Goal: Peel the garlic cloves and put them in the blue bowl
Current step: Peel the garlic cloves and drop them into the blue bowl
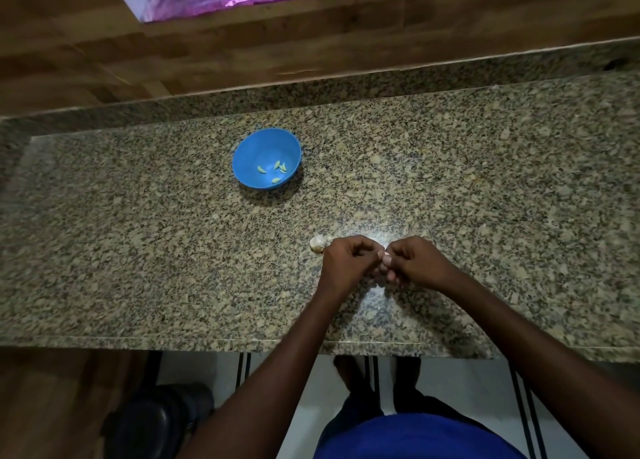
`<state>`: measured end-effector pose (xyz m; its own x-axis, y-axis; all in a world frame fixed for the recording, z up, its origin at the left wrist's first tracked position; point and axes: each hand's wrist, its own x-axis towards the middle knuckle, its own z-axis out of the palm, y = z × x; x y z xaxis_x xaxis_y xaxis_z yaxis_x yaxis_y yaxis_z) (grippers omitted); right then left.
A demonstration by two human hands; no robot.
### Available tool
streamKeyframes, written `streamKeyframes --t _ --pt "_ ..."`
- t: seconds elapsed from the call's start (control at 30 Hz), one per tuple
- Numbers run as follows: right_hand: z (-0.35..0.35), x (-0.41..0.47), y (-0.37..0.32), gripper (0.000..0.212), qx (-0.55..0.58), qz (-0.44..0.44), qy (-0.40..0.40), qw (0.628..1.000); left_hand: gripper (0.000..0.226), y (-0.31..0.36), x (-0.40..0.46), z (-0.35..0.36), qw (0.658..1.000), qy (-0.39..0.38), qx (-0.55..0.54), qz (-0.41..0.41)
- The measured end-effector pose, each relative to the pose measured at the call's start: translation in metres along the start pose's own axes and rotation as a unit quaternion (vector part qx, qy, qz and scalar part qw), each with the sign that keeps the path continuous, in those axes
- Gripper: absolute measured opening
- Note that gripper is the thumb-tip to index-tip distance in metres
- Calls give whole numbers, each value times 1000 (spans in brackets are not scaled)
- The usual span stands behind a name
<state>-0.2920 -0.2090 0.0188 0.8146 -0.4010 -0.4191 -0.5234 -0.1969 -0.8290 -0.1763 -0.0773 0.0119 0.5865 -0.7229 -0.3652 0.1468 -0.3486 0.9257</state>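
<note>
Both hands, left [346, 259] and right [414, 263], apparently pinch one hidden clove near the bench's front edge. Peel with small nail strokes, then carry it to the blue bowl [247, 157].

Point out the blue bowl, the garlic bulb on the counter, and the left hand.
blue bowl [247, 155]: head view, bare inner wall.
garlic bulb [317, 243]: head view, its papery side.
left hand [344, 259]: head view, back of hand.

Person: blue shirt [415, 438] visible at lower frame edge. Both forearms bare, no sleeves showing. No rings, watch or bands on wrists.
</note>
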Motion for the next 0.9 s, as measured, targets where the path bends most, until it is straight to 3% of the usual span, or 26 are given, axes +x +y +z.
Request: streamKeyframes --t 0.23,0.43,0.57,0.63,0.7,0.77,0.83,0.9 --pt "-4 -1 -7 38 -67 -34 -10 997 17 7 0 -3 999 -37 -19 7" --pt "-5 0 -8 36 143 52 -55 987 12 8 0 -9 999 -35 -6 15" --pt "0 1 -6 36 325 138 -107 929 9 10 1 -10 999 -26 0 22" --pt "4 -1 -7 37 363 153 -116 912 7 11 1 -11 1000 -18 9 17" --pt "8 -5 -9 42 284 122 -72 948 6 10 1 -11 998 -7 65 14" --pt "14 -7 -11 45 108 43 -1 993 9 9 2 -11 986 4 161 31" --pt "22 -3 -7 44 -90 -28 62 994 14 10 4 -10 974 9 221 44" --pt "31 -3 -2 39 -201 -73 120 969 17 10 7 -10 976 10 218 18"
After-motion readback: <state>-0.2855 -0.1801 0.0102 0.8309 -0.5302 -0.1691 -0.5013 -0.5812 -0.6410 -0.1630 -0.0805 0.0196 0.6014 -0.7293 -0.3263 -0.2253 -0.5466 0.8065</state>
